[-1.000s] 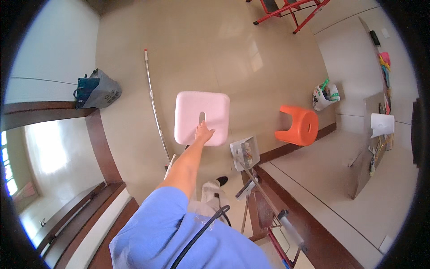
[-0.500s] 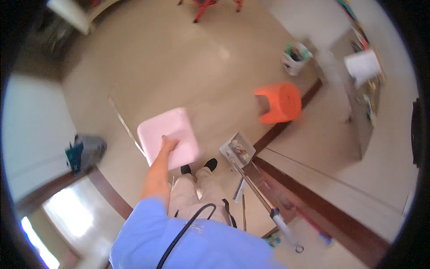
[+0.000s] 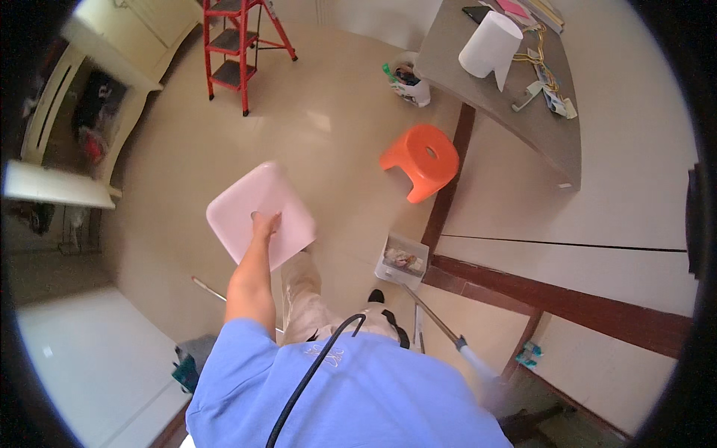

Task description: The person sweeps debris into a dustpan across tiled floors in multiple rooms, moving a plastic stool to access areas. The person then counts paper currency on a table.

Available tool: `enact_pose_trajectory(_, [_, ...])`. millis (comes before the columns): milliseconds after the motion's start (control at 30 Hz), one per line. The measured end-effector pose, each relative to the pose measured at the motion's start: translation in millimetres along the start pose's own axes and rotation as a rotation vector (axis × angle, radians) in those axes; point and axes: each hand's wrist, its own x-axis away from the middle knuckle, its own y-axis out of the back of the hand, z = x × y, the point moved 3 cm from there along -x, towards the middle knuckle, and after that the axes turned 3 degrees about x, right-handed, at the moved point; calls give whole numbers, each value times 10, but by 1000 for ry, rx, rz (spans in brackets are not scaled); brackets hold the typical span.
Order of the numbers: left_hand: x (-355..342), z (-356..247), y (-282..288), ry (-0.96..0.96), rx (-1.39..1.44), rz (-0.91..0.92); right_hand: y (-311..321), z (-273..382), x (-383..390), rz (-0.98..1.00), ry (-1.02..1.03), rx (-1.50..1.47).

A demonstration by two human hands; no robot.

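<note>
My left hand (image 3: 265, 222) grips a pink plastic stool (image 3: 287, 224) by the opening in its square seat, some fingers hidden inside. The stool hangs ahead of my left leg, seat up and slightly tilted, covering part of that leg. My right hand does not show. Near my right foot stands a long-handled dustpan (image 3: 382, 273) with a light grey tray and crumpled debris in it. Its metal handle (image 3: 433, 317) rises toward my right side and ends in a blurred white grip.
An orange stool (image 3: 426, 160) stands ahead on the right, by a dark floor strip. Beyond it are a bag-lined bin (image 3: 407, 82) and a grey desk (image 3: 478, 89) with a paper roll (image 3: 491, 45). A red step ladder (image 3: 239, 56) stands far left. A thin stick (image 3: 207, 288) lies at left.
My view has swung, bringing the step ladder and desk further into sight. The pink stool, still in my left hand, sits a little further left and up in the picture. My left leg has stepped forward.
</note>
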Motion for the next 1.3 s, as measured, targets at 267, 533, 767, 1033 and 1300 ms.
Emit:
enact_pose_trajectory(267, [-1699, -541, -631, -34, -175, 98, -786, 899, -80, -132, -119, -149])
enact_pose_trajectory(533, [-2304, -1607, -1425, -87, -319, 244, -950, 1520, -307, -205, -189, -286])
enact_pose_trajectory(767, [-3515, -1412, -2099, -58, -430, 310, -900, 1998, -626, -246, -226, -338])
enact_pose_trajectory(1033, [-3851, -1934, -2602, -152, -723, 489, -1366, 2425, -661, -373, -394, -483])
enact_pose_trajectory(1300, [-4775, -1401, -3149, -229, -613, 685, -2491, 3016, -353, -496, -603, -630])
